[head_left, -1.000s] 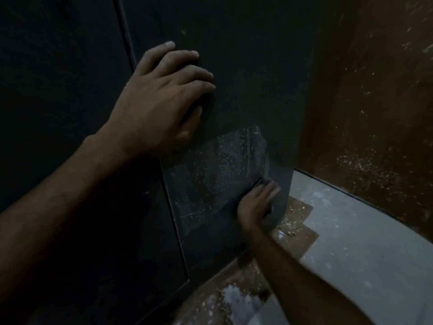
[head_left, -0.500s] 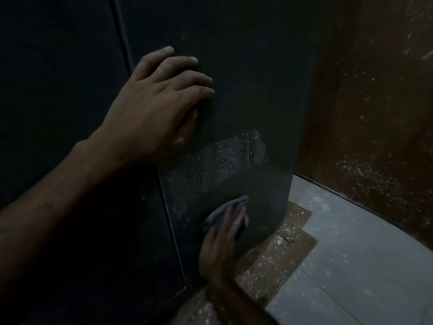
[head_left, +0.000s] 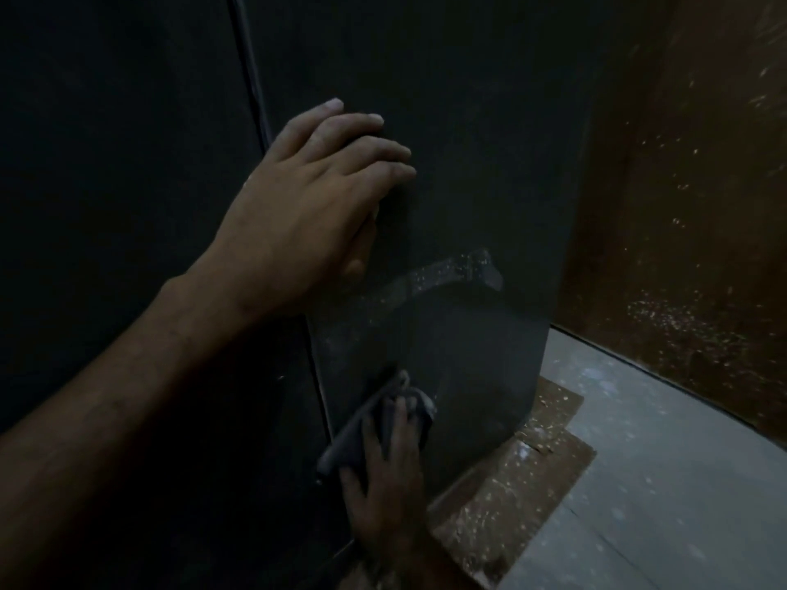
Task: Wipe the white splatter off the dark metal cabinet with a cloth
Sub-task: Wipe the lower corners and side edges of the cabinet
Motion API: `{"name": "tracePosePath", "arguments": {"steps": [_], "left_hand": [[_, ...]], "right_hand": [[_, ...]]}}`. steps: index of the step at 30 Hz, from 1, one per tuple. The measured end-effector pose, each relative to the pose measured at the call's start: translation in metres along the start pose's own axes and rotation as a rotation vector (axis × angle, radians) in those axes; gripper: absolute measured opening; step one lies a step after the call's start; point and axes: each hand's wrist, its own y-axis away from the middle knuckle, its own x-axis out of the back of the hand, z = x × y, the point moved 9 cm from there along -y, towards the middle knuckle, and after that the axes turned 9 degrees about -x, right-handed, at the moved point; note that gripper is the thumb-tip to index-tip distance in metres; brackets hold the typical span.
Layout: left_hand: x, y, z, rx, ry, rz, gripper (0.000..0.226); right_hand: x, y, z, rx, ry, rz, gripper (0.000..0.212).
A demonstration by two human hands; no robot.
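Observation:
The dark metal cabinet (head_left: 468, 100) fills the left and middle of the head view. My left hand (head_left: 315, 202) lies flat on its side panel, fingers apart, holding nothing. Low on the same panel my right hand (head_left: 389, 479) presses a dark grey cloth (head_left: 362, 432) against the metal near the vertical seam. A curved band of white splatter (head_left: 443, 274) shows above a darker wiped patch. Fainter specks sit left of the wiped patch, below my left wrist.
A brown wall (head_left: 690, 206) speckled with white stands to the right. A piece of brown cardboard (head_left: 511, 491), also speckled, lies under the cabinet's corner on the pale grey floor (head_left: 664, 483).
My right hand has swept the cloth down and left across the lower panel, and most of the speckled patch has turned dark. My left hand has stayed in place on the cabinet.

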Motion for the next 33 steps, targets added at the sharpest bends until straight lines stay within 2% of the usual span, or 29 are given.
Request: {"name": "tracePosePath", "arguments": {"steps": [2,4,5,8,10,12,15,17,19,21,24,26,28,31,33], "left_hand": [[0.000,0.000,0.000,-0.005,0.006,-0.013,0.046],[-0.001,0.000,0.000,-0.012,0.007,-0.026,0.046],[0.000,0.000,0.000,-0.015,0.005,-0.029,0.047],[-0.001,0.000,0.000,-0.025,0.004,-0.041,0.047],[-0.003,-0.001,0.000,-0.021,-0.001,-0.048,0.048],[-0.004,-0.002,0.000,-0.010,-0.002,-0.038,0.048],[0.001,-0.004,-0.001,0.023,0.066,0.039,0.042],[0.005,-0.003,-0.003,0.027,0.112,0.084,0.039],[0.008,-0.002,-0.006,0.019,0.162,0.097,0.040],[0.009,-0.002,-0.010,0.015,0.217,0.086,0.041],[0.012,-0.002,-0.013,0.026,0.294,0.080,0.043],[0.013,-0.002,-0.013,0.023,0.322,0.094,0.044],[0.015,-0.002,-0.013,0.025,0.352,0.113,0.045],[0.016,-0.001,-0.015,0.049,0.370,0.098,0.046],[0.016,-0.004,-0.012,0.064,0.352,0.030,0.046]], "right_hand": [[-0.010,0.010,0.077,-0.366,0.007,-0.103,0.067],[-0.010,-0.012,0.128,-0.616,-0.148,-0.091,0.062],[-0.006,-0.036,0.141,-0.688,-0.229,-0.034,0.061],[0.043,-0.120,0.136,-0.848,-0.544,0.312,0.060],[0.076,-0.169,0.090,-0.726,-0.506,0.350,0.062],[0.098,-0.183,0.016,-0.441,-0.418,0.331,0.057],[0.069,-0.122,-0.051,-0.012,-0.187,0.264,0.058],[0.029,-0.059,-0.035,0.131,-0.053,0.188,0.061],[0.012,-0.028,0.011,0.056,0.008,0.119,0.065],[0.015,-0.041,0.048,-0.201,-0.108,0.080,0.063],[0.050,-0.109,0.060,-0.636,-0.403,0.284,0.063],[0.080,-0.156,0.045,-0.740,-0.479,0.458,0.070],[0.102,-0.173,-0.001,-0.566,-0.371,0.521,0.064],[0.075,-0.119,-0.095,-0.131,-0.129,0.283,0.059],[0.038,-0.061,-0.104,0.179,-0.018,0.161,0.064]]}}
